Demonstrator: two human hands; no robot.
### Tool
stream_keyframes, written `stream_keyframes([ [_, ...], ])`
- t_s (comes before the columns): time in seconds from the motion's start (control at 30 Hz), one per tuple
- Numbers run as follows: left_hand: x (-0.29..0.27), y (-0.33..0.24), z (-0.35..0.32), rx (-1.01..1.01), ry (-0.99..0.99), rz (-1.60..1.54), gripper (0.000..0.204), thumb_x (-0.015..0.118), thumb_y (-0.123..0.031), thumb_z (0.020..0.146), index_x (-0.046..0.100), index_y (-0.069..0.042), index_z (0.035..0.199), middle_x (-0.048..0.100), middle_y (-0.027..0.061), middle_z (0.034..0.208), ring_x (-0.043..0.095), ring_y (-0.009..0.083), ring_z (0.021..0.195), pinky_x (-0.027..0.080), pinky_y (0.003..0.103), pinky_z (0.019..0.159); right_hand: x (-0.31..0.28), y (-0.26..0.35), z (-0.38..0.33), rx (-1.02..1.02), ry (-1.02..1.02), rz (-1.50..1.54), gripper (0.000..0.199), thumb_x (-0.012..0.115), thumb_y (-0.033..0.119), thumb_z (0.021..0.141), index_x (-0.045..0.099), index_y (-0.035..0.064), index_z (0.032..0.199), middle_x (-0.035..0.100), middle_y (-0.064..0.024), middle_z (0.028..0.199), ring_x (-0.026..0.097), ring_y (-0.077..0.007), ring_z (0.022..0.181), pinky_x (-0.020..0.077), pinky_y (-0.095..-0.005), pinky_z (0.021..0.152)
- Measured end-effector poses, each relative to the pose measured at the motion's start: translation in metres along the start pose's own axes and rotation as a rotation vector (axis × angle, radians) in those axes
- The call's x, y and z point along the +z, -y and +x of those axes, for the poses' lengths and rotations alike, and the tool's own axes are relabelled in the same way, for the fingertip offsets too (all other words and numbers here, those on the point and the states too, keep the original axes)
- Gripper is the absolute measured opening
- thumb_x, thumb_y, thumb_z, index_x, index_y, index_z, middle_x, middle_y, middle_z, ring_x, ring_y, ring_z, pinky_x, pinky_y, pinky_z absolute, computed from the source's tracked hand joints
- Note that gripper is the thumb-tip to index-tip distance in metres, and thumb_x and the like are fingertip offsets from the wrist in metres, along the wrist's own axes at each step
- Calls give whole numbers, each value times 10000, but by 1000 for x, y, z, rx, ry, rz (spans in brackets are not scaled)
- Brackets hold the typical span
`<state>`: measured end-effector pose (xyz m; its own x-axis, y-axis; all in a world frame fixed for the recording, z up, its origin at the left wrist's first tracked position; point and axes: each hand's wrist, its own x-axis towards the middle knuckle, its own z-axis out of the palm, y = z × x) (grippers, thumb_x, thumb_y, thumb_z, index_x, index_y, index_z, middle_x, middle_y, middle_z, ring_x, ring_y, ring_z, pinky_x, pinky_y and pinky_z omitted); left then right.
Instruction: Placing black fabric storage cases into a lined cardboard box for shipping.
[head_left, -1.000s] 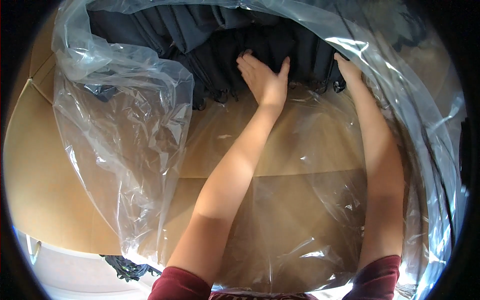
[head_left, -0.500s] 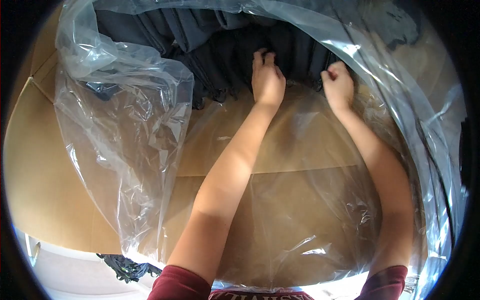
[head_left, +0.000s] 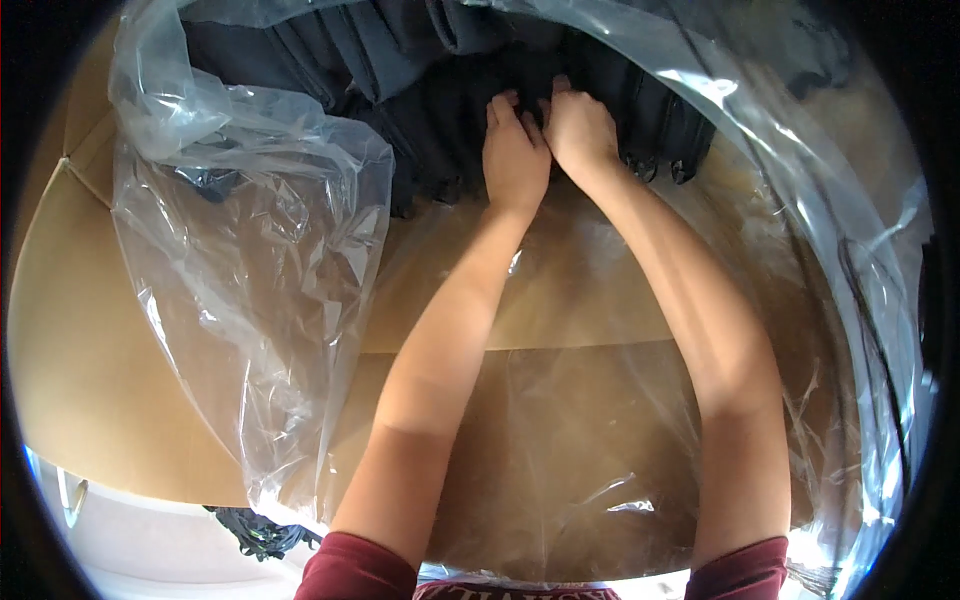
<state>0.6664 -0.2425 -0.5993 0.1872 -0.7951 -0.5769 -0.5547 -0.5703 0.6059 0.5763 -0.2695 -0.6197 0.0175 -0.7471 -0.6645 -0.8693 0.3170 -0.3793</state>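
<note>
Surface: cardboard box lined with a clear plastic bag, flaps open, pale floor just showing at the bottom left.
Thing: dark fabric, stacked in folds at the far end of the box, inside the bag.
Axis: the stack runs left to right across the box, and its folds run away from me.
Left hand: flat, palm down on the fabric, fingers together.
Right hand: touching the left one, fingers curled into the folds; can't tell if it's really gripping.
Change: half a second ago the hands were apart, now they're side by side mid-stack.
</note>
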Motion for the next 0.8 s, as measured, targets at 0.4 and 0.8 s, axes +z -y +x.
stream_keyframes([
  [0.4, -1, -10, 94, 548, 639, 554, 786, 685, -331, 759, 280, -188, 1417, 446, 184, 1336, 469, 361, 1187, 370, 451, 995, -77, -27, 20, -139, 495, -197, 279, 653, 318, 797, 586, 57, 868, 620, -176, 778, 606, -344, 769, 468, -410, 679],
  [0.8, -4, 13, 76, 587, 613, 748, 765, 708, -328, 729, 350, -85, 1360, 428, 137, 1364, 398, 297, 1259, 333, 405, 1044, -45, -66, 16, -246, 331, -161, 527, 425, 398, 938, 329, 123, 1377, 583, -297, 1040, 563, -460, 953, 432, -498, 855],
])
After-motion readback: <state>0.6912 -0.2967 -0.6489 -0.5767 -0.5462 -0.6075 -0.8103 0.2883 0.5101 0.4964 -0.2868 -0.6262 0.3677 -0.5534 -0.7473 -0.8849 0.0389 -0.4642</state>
